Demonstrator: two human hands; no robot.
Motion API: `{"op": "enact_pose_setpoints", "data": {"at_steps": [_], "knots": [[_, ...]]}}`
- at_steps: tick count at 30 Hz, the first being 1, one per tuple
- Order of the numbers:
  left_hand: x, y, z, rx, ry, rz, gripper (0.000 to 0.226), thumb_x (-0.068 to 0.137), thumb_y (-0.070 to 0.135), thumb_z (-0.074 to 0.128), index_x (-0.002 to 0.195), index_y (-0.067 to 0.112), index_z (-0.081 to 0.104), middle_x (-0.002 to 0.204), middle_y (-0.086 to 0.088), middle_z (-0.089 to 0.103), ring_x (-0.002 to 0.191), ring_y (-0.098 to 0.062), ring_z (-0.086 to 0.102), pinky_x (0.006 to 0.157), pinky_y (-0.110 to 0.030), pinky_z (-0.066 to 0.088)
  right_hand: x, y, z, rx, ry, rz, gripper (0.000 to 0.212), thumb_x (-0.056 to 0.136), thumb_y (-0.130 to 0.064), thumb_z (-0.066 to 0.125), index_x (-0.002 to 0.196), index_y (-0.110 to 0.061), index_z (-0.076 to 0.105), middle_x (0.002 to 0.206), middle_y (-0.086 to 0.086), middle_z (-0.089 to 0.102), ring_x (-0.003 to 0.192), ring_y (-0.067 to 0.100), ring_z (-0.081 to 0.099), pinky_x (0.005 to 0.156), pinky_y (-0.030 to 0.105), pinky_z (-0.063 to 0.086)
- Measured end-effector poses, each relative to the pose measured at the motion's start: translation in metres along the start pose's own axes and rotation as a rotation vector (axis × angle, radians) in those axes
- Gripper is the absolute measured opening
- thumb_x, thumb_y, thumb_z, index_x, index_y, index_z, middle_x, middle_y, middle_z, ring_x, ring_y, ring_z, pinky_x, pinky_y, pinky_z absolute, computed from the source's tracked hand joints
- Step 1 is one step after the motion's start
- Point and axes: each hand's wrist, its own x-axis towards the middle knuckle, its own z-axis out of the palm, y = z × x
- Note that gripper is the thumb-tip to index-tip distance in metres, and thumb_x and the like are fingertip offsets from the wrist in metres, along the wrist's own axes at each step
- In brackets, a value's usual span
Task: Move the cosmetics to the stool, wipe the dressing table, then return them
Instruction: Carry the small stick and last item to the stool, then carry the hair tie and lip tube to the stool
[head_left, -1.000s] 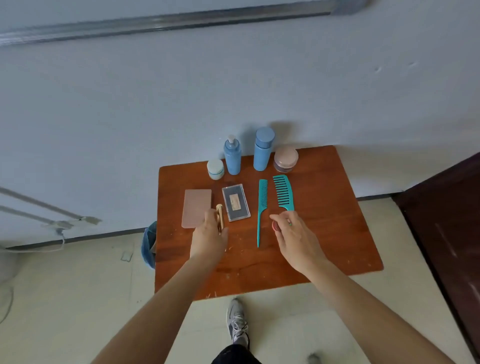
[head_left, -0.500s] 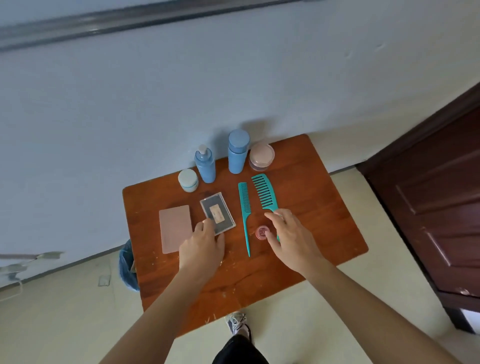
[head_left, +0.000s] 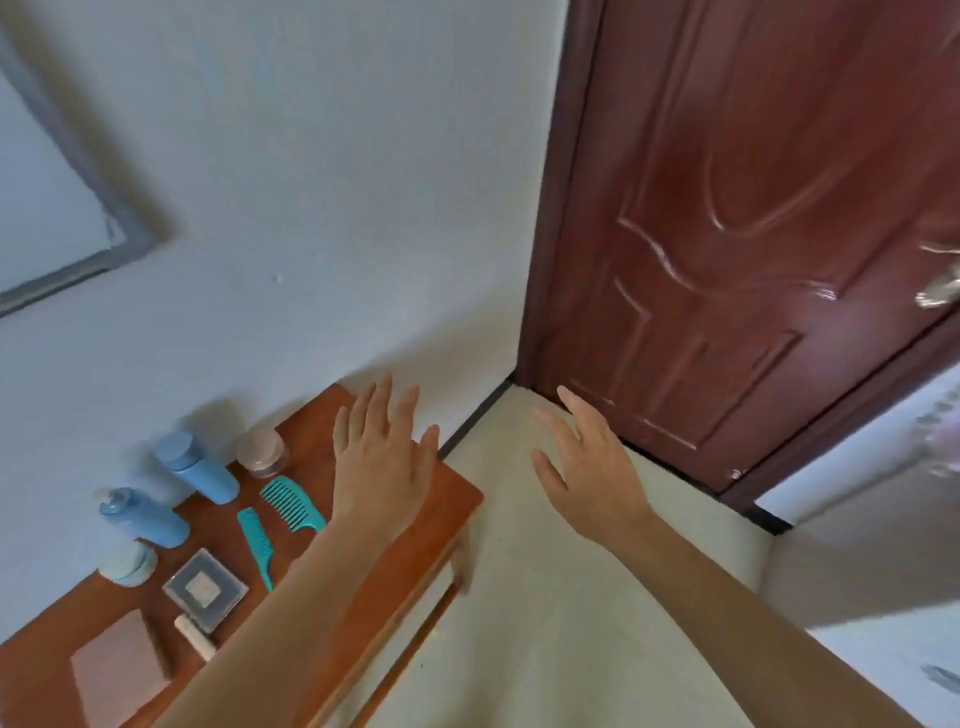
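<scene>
Both are empty, fingers spread: the left hand (head_left: 382, 467) over the bench (head_left: 310, 440) corner, the right hand (head_left: 587, 467) over the floor. The cosmetics (head_left: 205, 590) lie on the bench. Probably best to find the stool first, then carry the bottles (head_left: 200, 470) upright.

The tail comb's (head_left: 254, 538) handle end is hidden under the left forearm (head_left: 291, 623).

left hand (head_left: 382, 462) flat, right hand (head_left: 592, 467) spread
</scene>
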Motion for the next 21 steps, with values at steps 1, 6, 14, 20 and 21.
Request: {"op": "enact_pose_setpoints", "data": {"at_steps": [1,6,14,20,21], "knots": [[0.004,0.035,0.004,0.004,-0.012,0.053,0.054,0.102,0.049,0.024,0.146,0.021,0.037,0.158,-0.008,0.028,0.146,-0.029,0.023,0.118,-0.053,0.019,-0.018,0.029,-0.02,-0.01,0.042,0.033,0.052,0.1,-0.039,0.048,0.146,-0.016,0.044,0.159,0.014,0.027,0.145,0.031,0.03,0.113,0.046,0.035],[0.013,0.22,0.036,-0.046,0.026,0.319,0.059,0.097,0.049,0.027,0.142,0.016,0.046,0.153,-0.009,0.037,0.141,-0.03,0.033,0.115,-0.053,0.023,-0.11,0.173,-0.116,-0.093,0.257,0.223,0.053,0.1,-0.051,0.039,0.147,-0.025,0.043,0.161,0.009,0.025,0.148,0.03,0.023,0.115,0.045,0.03],[-0.012,0.471,0.094,-0.133,-0.032,0.714,0.055,0.097,0.046,0.036,0.143,0.017,0.044,0.155,-0.01,0.033,0.142,-0.028,0.032,0.115,-0.054,0.023,-0.262,0.331,-0.218,-0.14,0.445,0.568,0.054,0.099,-0.041,0.052,0.148,-0.018,0.044,0.16,0.014,0.026,0.148,0.035,0.024,0.115,0.05,0.032],[-0.031,0.606,0.16,-0.136,-0.151,0.942,0.059,0.096,0.048,0.034,0.143,0.014,0.045,0.154,-0.013,0.034,0.14,-0.03,0.034,0.113,-0.055,0.026,-0.353,0.413,-0.236,-0.173,0.463,0.799,0.054,0.097,-0.034,0.058,0.145,-0.012,0.048,0.157,0.02,0.031,0.144,0.04,0.031,0.112,0.05,0.033],[-0.034,0.628,0.173,-0.135,-0.177,0.976,0.059,0.096,0.048,0.034,0.143,0.014,0.045,0.154,-0.014,0.034,0.14,-0.03,0.035,0.112,-0.054,0.027,-0.367,0.428,-0.238,-0.182,0.455,0.833,0.054,0.096,-0.033,0.061,0.144,-0.011,0.049,0.155,0.021,0.033,0.143,0.041,0.033,0.112,0.05,0.034]]}}
